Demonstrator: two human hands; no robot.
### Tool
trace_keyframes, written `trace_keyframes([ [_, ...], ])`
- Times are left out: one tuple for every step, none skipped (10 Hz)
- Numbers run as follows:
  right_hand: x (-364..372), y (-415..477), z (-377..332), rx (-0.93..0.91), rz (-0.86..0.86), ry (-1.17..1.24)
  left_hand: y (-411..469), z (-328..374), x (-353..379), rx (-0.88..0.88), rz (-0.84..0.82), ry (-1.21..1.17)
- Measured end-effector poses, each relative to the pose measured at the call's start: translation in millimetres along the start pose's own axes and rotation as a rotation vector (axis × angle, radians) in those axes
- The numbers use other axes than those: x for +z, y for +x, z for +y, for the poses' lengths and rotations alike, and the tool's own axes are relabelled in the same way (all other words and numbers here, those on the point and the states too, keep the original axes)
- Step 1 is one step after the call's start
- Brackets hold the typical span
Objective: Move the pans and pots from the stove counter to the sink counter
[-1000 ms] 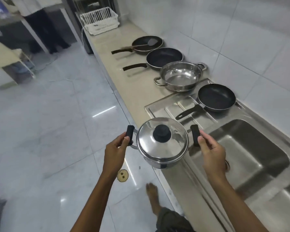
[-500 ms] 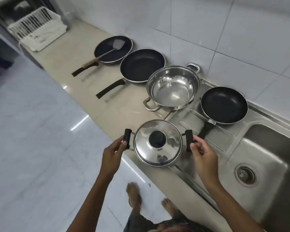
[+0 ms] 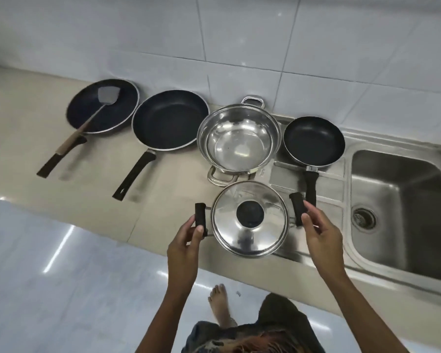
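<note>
Over the counter's front edge, I grip the pot (image 3: 250, 220) by both handles, left hand (image 3: 186, 240) and right hand (image 3: 318, 235) apart; set down short, it could tip off.

The lidded pot (image 3: 250, 220) hides its own inside — contents cannot be told. The sink (image 3: 402, 200) is cut off at the right edge. Far-left pan (image 3: 103, 106) is blurred.
</note>
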State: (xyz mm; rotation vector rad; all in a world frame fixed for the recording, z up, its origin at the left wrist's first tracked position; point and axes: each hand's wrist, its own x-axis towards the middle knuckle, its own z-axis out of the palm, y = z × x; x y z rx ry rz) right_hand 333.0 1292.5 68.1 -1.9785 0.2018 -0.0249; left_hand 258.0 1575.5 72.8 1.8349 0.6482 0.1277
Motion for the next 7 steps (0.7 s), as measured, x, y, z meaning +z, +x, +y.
trace_keyframes([
  [8,-5,0,-0.01,0.049,-0.01,11,-6,-6,0.0,-0.048,-0.017],
  [12,-8,0,-0.003,0.084,-0.017,13,-10,-8,0.004,-0.069,-0.026],
  [18,-10,0,-0.016,0.13,-0.006,16,-13,-7,0.03,-0.068,-0.019],
  [21,-14,-1,-0.03,0.177,-0.04,13,-12,-4,0.049,-0.049,0.0],
  [22,-16,-1,-0.052,0.185,-0.112,7,-9,-1,0.069,-0.015,0.028],
  [15,-17,-3,-0.09,0.126,-0.152,-9,-8,7,0.116,0.005,0.118],
  [-2,-26,0,-0.144,0.022,-0.286,-40,-16,22,0.103,-0.05,0.217],
])
